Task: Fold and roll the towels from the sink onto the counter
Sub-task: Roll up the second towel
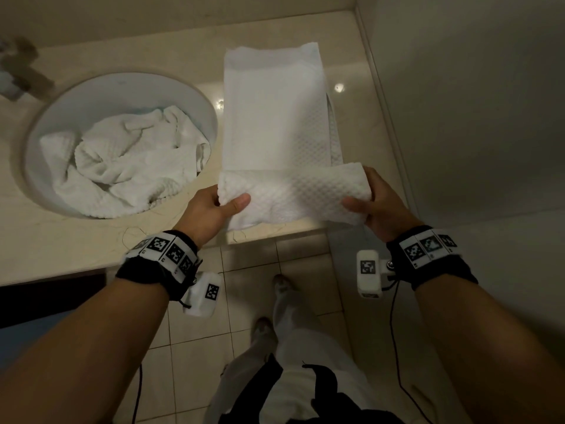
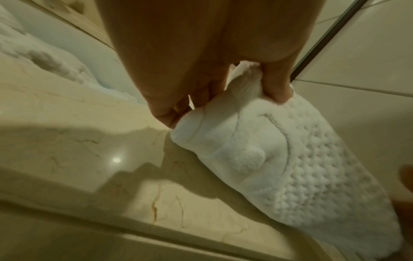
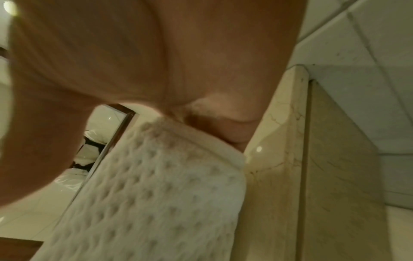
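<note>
1 white towel (image 1: 275,117) lies flat in a long folded strip on the beige marble counter (image 1: 61,234), right of the sink (image 1: 195,96); its near end is turned up into a short roll at the counter's front edge. Left hand (image 1: 211,209) grips the roll's left end, thumb on top, fingers tucked beneath. Left wrist view: thumb and fingers (image 2: 172,116) pinch the roll end, waffle texture clear. Right hand (image 1: 379,203) grips the roll's right end, thumb in front, fingers wrapped behind. Right wrist view is blurred, but the palm sits against the towel edge. Both hands closed tight on that 1 towel.

Crumpled white towels (image 1: 128,166) fill the round sink bowl in 1 heap; cannot tell how many pieces. Tap (image 1: 18,71) at far left, blurred.

2 black wristbands with black-and-white marker squares, 1 per wrist: left wristband (image 1: 162,255), right wristband (image 1: 428,252). 2 white camera blocks hang under them, 1 each: left block (image 1: 204,295), right block (image 1: 370,273). Thin black cables run down from both.

Below the counter edge: tiled floor (image 1: 250,261), light trousers, 2 shoes. Plain wall (image 1: 458,102) to the right of the counter.
</note>
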`<state>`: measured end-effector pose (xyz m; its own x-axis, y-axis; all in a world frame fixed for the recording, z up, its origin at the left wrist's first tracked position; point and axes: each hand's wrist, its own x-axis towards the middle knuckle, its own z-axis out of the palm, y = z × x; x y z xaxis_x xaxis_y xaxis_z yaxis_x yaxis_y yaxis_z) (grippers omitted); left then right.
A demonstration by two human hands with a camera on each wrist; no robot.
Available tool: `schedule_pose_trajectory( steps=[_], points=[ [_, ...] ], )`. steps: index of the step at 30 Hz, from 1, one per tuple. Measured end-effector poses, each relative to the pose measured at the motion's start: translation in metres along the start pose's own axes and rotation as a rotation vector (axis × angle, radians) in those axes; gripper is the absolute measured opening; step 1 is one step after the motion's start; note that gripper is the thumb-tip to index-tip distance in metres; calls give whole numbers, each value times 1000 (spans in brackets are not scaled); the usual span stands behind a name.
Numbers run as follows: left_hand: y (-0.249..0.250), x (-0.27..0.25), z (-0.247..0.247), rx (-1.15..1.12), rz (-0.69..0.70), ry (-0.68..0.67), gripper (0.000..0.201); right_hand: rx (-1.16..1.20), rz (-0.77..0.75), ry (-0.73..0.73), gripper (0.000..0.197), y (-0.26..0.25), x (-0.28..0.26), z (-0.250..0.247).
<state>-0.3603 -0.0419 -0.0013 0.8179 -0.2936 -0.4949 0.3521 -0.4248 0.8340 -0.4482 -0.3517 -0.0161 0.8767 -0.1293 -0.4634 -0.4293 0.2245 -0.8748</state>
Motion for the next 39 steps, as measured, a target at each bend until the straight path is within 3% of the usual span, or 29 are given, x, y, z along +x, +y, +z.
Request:
schedule_pose_trajectory(
  steps=[3,5,8,12,17,19,22,24,27,30,33,36,39],
  points=[
    [5,9,2,-90,-34,28,40,-114,-53,-22,97,-5,5,-1],
    [6,17,2,-126,-48,79,38,-133,-56,-5,80,-8,10,-1],
    [10,28,3,-81,-45,129,55,-68,-21,27,55,-15,18,2],
    [16,38,3,2,-19,151,44,-42,-12,105,35,-20,34,6],
    [17,41,2,-121,41,69,61,-125,17,241,18,-25,55,10],
    [16,42,-1,-104,95,19,78,-143,47,277,12,-29,63,12],
    [17,45,-11,30,179,-66,103,-200,133,293,17,-34,74,11],
    [16,50,-18,96,217,-112,101,-240,142,269,23,-39,78,11],
    [14,62,-27,87,212,-95,76,-245,51,145,34,-51,76,17],
    [18,79,-31,-34,166,-54,49,-302,-18,-15,63,-55,72,14],
    [24,96,-37,-163,76,5,34,-423,-53,-48,81,-55,74,14],
    [27,113,-43,-263,-54,10,53,-459,-102,42,78,-58,81,17],
    [37,128,-45,-332,-93,-43,71,-430,-75,142,54,-61,90,20]
  ],
)
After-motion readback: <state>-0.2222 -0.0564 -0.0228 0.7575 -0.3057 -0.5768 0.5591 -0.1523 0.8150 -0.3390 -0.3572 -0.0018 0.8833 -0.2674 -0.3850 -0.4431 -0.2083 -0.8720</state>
